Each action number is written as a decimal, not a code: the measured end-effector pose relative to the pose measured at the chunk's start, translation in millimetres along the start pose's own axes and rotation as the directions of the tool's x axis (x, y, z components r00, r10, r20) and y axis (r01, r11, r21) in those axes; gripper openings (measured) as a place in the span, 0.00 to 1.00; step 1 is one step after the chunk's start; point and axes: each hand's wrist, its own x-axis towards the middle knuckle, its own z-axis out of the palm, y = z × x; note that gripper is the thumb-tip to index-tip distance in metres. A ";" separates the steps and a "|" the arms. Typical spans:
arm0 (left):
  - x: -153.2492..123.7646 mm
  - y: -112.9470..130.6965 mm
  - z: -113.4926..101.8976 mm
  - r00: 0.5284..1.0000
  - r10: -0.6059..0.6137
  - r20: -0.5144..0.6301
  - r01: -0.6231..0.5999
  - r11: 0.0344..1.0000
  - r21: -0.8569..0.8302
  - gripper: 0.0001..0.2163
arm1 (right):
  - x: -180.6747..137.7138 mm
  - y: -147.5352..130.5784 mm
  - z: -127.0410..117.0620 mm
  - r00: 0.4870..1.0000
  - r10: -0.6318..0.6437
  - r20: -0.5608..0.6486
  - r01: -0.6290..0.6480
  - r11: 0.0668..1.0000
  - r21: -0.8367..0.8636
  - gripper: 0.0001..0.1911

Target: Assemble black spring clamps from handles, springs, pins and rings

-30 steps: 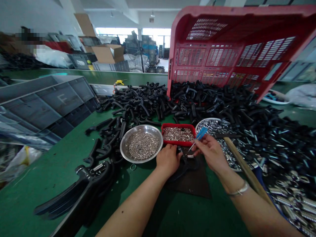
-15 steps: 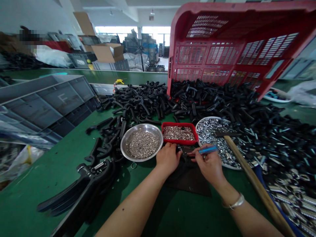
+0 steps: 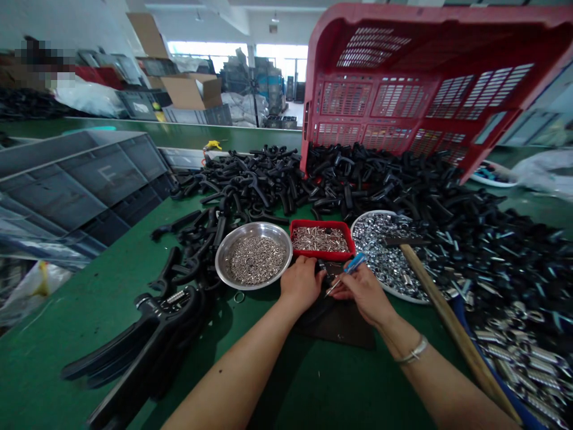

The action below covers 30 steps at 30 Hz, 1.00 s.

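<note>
My left hand [image 3: 302, 285] is closed around a black plastic clamp part [image 3: 317, 312], which lies on a dark mat [image 3: 351, 335]. Much of that part is hidden by the fingers. In my right hand [image 3: 367, 294] is a small screwdriver with a blue handle [image 3: 355, 263]. Its thin metal shaft slants down and left to the black part; whether the tip touches it I cannot tell. Just beyond the hands stand a steel bowl [image 3: 218, 258] of tiny metal pieces and a red tray [image 3: 351, 254] of metal pins.
A white dish [image 3: 398, 292] of shiny metal parts stands right, with a wooden-handled hammer [image 3: 447, 316] across it. Black parts [image 3: 250, 179] are heaped behind, under a tipped red crate [image 3: 308, 107]. Assembled black clamps [image 3: 165, 334] lie left, near a grey crate [image 3: 107, 179].
The screwdriver has turned in my right hand from nearly level to a slant, its shaft now pointing down-left. My left hand keeps its place on the black part. The view has shifted slightly.
</note>
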 end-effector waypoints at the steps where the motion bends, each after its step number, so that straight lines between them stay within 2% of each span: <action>1: 0.1 -0.9 -0.1 1.000 0.005 0.002 -0.005 1.000 -0.004 0.17 | -1.3 0.1 -0.7 1.000 0.000 -0.002 0.000 1.000 0.009 0.17; 4: 0.6 -4.1 0.4 1.000 0.015 -0.005 -0.015 1.000 -0.016 0.18 | -4.0 1.5 -4.4 0.993 -0.093 -0.075 0.094 0.996 0.002 0.18; 8: 0.2 -3.5 3.4 1.000 0.015 -0.015 -0.015 1.000 -0.017 0.18 | -3.5 6.6 -8.4 0.946 -0.272 -0.178 0.264 0.962 -0.072 0.18; 10: -1.3 -0.2 3.5 0.999 0.016 -0.040 -0.017 1.000 -0.015 0.18 | -0.3 8.2 -9.8 0.933 -0.314 -0.177 0.291 0.946 -0.142 0.17; 12: -2.8 2.0 -0.7 0.994 0.054 -0.097 -0.055 0.998 -0.012 0.19 | 7.4 5.6 -11.4 0.906 -0.390 -0.165 0.336 0.899 -0.281 0.16; 13: -3.2 1.4 -4.9 0.988 0.083 -0.130 -0.085 0.996 -0.010 0.19 | 13.6 2.1 -12.1 0.882 -0.443 -0.163 0.359 0.853 -0.378 0.15; 15: -2.8 -5.7 -17.3 0.979 0.096 -0.182 -0.097 0.995 0.004 0.16 | 31.3 -9.3 -12.9 0.843 -0.521 -0.130 0.326 0.690 -0.647 0.12; 16: -1.9 -12.4 -24.8 0.980 0.065 -0.187 -0.063 0.998 0.019 0.15 | 42.2 -16.4 -12.6 0.837 -0.536 -0.110 0.273 0.584 -0.765 0.12; 17: -0.6 -20.9 -32.3 0.984 0.002 -0.179 0.006 0.999 0.044 0.14 | 53.9 -23.6 -12.0 0.856 -0.511 -0.077 0.192 0.454 -0.870 0.13; 18: 0.9 -30.6 -39.3 0.986 -0.073 -0.151 0.086 0.993 0.080 0.13 | 65.6 -30.5 -10.9 0.872 -0.485 -0.062 0.149 0.384 -0.911 0.14; 21: 5.3 -58.1 -52.0 0.972 -0.234 0.026 0.225 0.956 0.189 0.11 | 93.4 -45.5 -4.4 0.915 -0.402 -0.022 0.097 0.274 -0.957 0.12; 23: 7.5 -69.3 -52.9 0.960 -0.261 0.104 0.236 0.950 0.202 0.10 | 100.4 -50.6 4.4 0.935 -0.355 0.008 0.086 0.205 -0.975 0.12; 25: 9.4 -73.8 -50.4 0.958 -0.263 0.115 0.240 0.954 0.179 0.09 | 97.4 -53.7 18.9 0.940 -0.339 0.039 0.089 0.134 -0.987 0.15; 27: 11.3 -74.7 -47.9 0.954 -0.280 0.106 0.262 0.952 0.162 0.08 | 87.7 -55.6 39.8 0.933 -0.341 0.116 0.146 0.064 -0.987 0.19; 30: 12.9 -76.3 -47.8 0.946 -0.315 0.076 0.303 0.943 0.138 0.09 | 73.3 -54.4 79.3 0.896 -0.261 0.361 0.363 -0.043 -0.931 0.16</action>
